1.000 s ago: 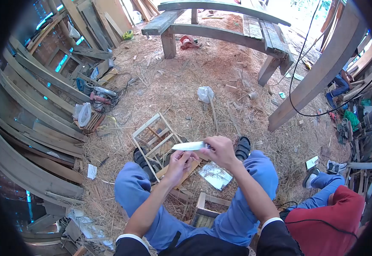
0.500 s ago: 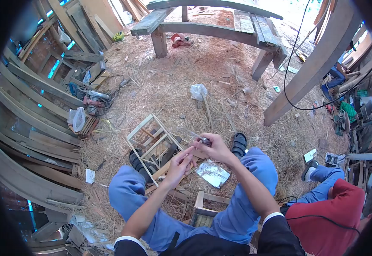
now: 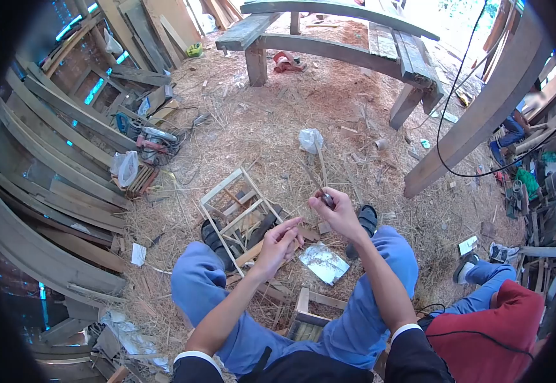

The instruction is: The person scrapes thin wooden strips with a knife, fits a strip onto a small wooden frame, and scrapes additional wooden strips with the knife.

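My right hand (image 3: pixel 338 212) is closed around the dark, rounded handle of a thin-bladed tool (image 3: pixel 314 179); its narrow blade points up and away, and its exact kind is unclear. To the left, apart from it, my left hand (image 3: pixel 278 247) is held palm inward, fingers partly curled and the index finger stretched out. Nothing shows clearly in it. Below and left of my hands, a light wooden frame with crossbars (image 3: pixel 247 215) leans by my left foot. A flat whitish sheet (image 3: pixel 324 263) strewn with shavings lies between my legs.
A small wooden box-like frame (image 3: pixel 316 299) stands near my seat. A person in a red shirt (image 3: pixel 482 332) sits at right. Ahead are a wooden bench (image 3: pixel 329 48), a slanting post (image 3: pixel 475 115) and a plastic bag (image 3: pixel 310 140). Power tools (image 3: pixel 155 142) lie left beside stacked boards.
My hands have moved apart. The right hand has shifted right with the tool, whose blade now points more steeply upward. The view has shifted slightly.
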`<state>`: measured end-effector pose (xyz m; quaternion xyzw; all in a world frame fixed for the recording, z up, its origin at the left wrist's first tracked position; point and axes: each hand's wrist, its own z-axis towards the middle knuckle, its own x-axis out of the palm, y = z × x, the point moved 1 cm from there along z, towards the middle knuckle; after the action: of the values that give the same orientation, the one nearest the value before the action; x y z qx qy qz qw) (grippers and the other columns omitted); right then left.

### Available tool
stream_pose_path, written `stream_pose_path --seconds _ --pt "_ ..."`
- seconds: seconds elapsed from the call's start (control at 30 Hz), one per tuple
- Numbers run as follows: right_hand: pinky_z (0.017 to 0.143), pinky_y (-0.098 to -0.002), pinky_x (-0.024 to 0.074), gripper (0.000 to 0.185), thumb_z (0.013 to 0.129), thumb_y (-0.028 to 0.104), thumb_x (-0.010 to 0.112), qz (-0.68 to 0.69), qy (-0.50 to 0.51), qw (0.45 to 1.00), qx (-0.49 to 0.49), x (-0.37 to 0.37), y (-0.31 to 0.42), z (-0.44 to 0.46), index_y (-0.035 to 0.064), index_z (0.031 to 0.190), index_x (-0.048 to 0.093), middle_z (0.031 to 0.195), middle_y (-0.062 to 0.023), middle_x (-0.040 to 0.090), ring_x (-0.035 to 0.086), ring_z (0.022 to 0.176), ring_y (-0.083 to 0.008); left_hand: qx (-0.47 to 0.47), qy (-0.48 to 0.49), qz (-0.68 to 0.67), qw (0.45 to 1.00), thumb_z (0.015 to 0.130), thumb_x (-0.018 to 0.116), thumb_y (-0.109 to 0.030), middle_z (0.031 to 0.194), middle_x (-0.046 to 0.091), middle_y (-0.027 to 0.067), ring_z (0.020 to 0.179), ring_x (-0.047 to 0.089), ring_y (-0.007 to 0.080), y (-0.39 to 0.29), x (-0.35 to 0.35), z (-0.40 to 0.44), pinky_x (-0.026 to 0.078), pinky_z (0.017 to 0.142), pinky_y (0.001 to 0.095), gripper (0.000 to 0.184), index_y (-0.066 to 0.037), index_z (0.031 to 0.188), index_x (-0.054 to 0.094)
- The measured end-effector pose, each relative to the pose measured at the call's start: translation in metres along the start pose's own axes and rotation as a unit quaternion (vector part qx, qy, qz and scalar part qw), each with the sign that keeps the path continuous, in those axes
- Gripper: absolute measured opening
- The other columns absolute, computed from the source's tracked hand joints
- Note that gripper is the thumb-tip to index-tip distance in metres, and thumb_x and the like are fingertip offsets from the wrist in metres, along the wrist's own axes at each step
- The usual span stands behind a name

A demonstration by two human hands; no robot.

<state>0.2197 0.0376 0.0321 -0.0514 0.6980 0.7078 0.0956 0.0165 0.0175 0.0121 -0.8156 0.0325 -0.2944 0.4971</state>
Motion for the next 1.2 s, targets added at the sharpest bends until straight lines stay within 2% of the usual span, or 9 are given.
stream_pose_path --seconds 0.2,0.3,0.4,0.53,0.67,0.87,0.97,1.1,1.2 --pt "0.054 -0.0274 0.0367 0.025 0.096 0.027 0.068 -0.044 0.007 0.999 -0.001 -0.005 -0.012 -0.006 0.0021 0.097 0.066 0.065 0.0023 0.052 0.046 0.061 -0.0061 -0.018 0.04 0.012 0.999 0.105 0.052 -0.014 0.084 0.059 0.0016 0.05 0.034 0.0004 0.002 -0.009 -0.001 0.027 0.045 0.0181 0.04 -0.002 0.142 0.051" --pt "0.057 -0.0346 0.0418 0.031 0.098 0.035 0.064 -0.17 0.014 0.985 -0.017 -0.001 -0.006 -0.018 0.0036 0.098 0.064 0.065 -0.0059 0.055 0.054 0.06 -0.0161 -0.02 0.027 -0.001 0.999 0.105 0.052 -0.014 0.081 0.057 0.0001 0.05 0.033 0.0004 0.002 -0.008 -0.003 0.026 0.045 0.018 0.04 -0.003 0.143 0.05" --pt "0.061 -0.0404 0.0446 0.034 0.097 0.038 0.06 -0.202 0.063 0.976 -0.052 0.011 -0.008 -0.025 0.0046 0.099 0.063 0.068 -0.0134 0.057 0.059 0.063 -0.0269 -0.028 0.018 -0.044 0.999 0.105 0.051 -0.014 0.081 0.056 -0.0006 0.052 0.034 0.0003 0.005 -0.012 -0.002 0.026 0.045 0.0182 0.04 -0.005 0.144 0.05" --pt "0.065 -0.0443 0.0464 0.036 0.094 0.039 0.065 -0.27 0.101 0.936 -0.2 0.025 -0.008 -0.026 0.0044 0.089 0.061 0.071 -0.0145 0.059 0.061 0.068 -0.0338 -0.039 0.004 -0.086 0.996 0.105 0.051 -0.014 0.081 0.055 -0.0022 0.053 0.034 0.0002 0.002 -0.016 -0.002 0.025 0.045 0.0182 0.042 -0.008 0.146 0.048" --pt "0.066 -0.0419 0.046 0.04 0.091 0.046 0.066 -0.315 0.116 0.903 -0.267 0.018 -0.002 -0.018 0.0067 0.087 0.061 0.07 -0.011 0.06 0.062 0.068 -0.0316 -0.067 0.025 -0.106 0.992 0.105 0.05 -0.015 0.083 0.054 -0.0036 0.054 0.031 -0.0004 -0.004 -0.017 -0.008 0.024 0.046 0.0173 0.044 -0.011 0.149 0.046" --pt "0.065 -0.042 0.0457 0.039 0.09 0.046 0.067 -0.314 0.085 0.898 -0.295 0.009 0.006 -0.016 0.0075 0.085 0.063 0.069 -0.0103 0.061 0.061 0.067 -0.0308 -0.067 0.039 -0.098 0.992 0.105 0.052 -0.016 0.082 0.052 -0.003 0.054 0.032 0.0004 -0.002 -0.021 -0.004 0.025 0.046 0.0169 0.046 -0.012 0.15 0.044" --pt "0.064 -0.0435 0.0457 0.038 0.09 0.045 0.068 -0.3 -0.012 0.918 -0.258 0.0 -0.005 -0.008 0.0074 0.084 0.063 0.067 -0.0116 0.06 0.061 0.065 -0.0313 -0.051 0.046 -0.084 0.994 0.105 0.053 -0.015 0.082 0.053 -0.0024 0.053 0.032 0.0004 -0.01 -0.018 -0.009 0.027 0.045 0.0167 0.044 -0.012 0.148 0.047" --pt "0.061 -0.0439 0.0467 0.038 0.09 0.044 0.069 -0.32 -0.049 0.925 -0.197 -0.01 0.002 0.004 0.0069 0.082 0.064 0.065 -0.0135 0.06 0.062 0.062 -0.0324 -0.017 0.018 -0.098 0.995 0.104 0.053 -0.015 0.083 0.055 -0.0008 0.052 0.031 0.0011 -0.015 -0.016 -0.016 0.025 0.044 0.0177 0.037 -0.01 0.141 0.052" --pt "0.058 -0.0433 0.0465 0.039 0.089 0.045 0.07 -0.294 0.038 0.925 -0.237 0.017 0.01 -0.013 0.0067 0.081 0.063 0.064 -0.0127 0.061 0.062 0.06 -0.0323 -0.014 0.005 -0.107 0.994 0.104 0.053 -0.015 0.083 0.056 0.0002 0.052 0.031 0.0007 -0.014 -0.018 -0.014 0.025 0.044 0.0179 0.036 -0.012 0.14 0.052"
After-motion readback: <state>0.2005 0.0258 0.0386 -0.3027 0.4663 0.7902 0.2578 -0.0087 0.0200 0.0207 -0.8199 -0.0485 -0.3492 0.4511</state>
